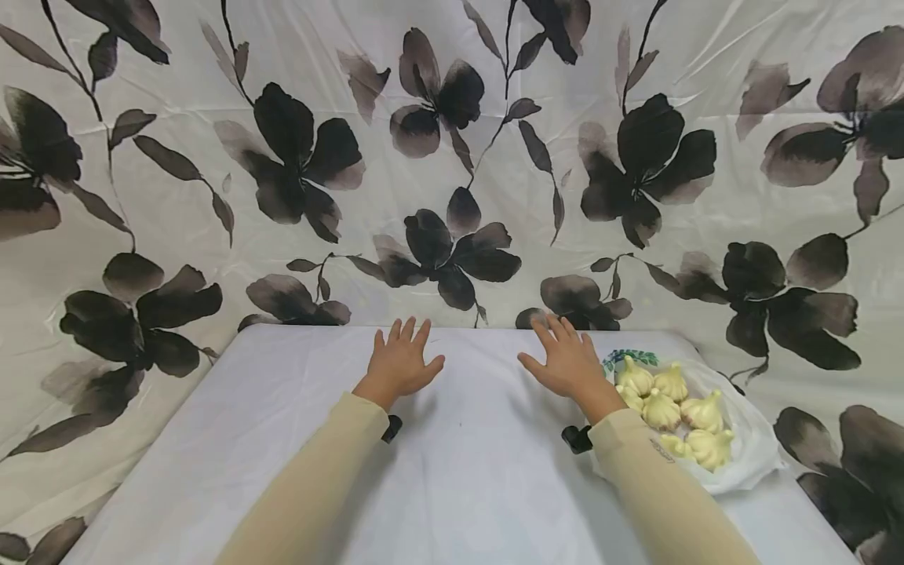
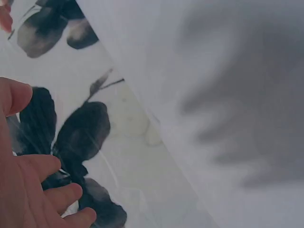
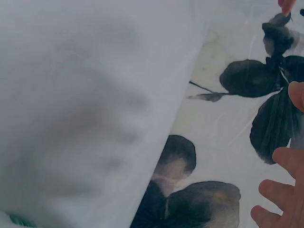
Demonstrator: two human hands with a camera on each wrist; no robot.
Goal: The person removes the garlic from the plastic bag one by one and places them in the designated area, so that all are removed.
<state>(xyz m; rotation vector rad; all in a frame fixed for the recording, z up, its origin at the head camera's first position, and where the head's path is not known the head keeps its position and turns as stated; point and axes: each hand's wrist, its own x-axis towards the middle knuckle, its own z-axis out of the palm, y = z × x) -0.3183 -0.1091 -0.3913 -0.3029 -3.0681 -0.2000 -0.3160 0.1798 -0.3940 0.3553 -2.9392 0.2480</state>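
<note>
Both hands are held above a white table (image 1: 466, 471), fingers spread and nothing in them. The left hand (image 1: 400, 365) is left of the middle, near the far edge; its fingers (image 2: 66, 197) also show at the side of the left wrist view. To the right, the right hand (image 1: 567, 362) has its thumb turned inward, and its fingers (image 3: 280, 192) appear in the right wrist view. Nearest to the right hand is a white plastic bag (image 1: 752, 451) with several garlic bulbs (image 1: 661, 410) in its open mouth. The right forearm partly hides the bag.
A cloth with dark flowers (image 1: 452, 259) hangs behind the table and runs down both sides. Green print (image 1: 636, 357) marks the bag's far side. A small black device (image 1: 577, 439) is worn at the right wrist, another black device (image 1: 391, 428) at the left.
</note>
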